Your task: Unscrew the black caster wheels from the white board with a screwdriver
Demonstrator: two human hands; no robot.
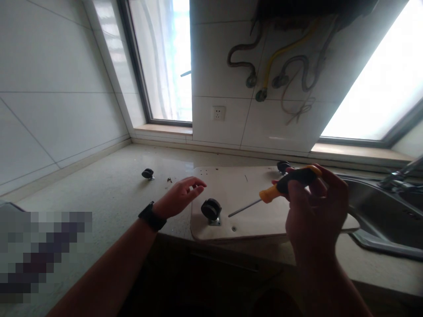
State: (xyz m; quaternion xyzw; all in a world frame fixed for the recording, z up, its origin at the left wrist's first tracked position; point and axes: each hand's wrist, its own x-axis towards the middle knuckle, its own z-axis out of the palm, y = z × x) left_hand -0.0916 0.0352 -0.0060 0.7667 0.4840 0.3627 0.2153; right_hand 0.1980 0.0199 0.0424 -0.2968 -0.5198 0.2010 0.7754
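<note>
Pretty dim in here tbh, all the light's coming from the two windows, and both are blown out to near white. The wall beyond the grips is greyish, with a faint streak of glare low on its tiles. The tabletop (109, 185) gets a soft, dull sheen, and it's almost black below its front edge. Right grip (310, 189) looks shadowy and a bit soft. Lines bend and stretch toward the edges, and there's a blocky pixelated patch off to the left.

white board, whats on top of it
A black caster stands near the board's left end, another caster by its far edge. The right hand and screwdriver hide part of its surface; what's behind them is unseen.
</note>
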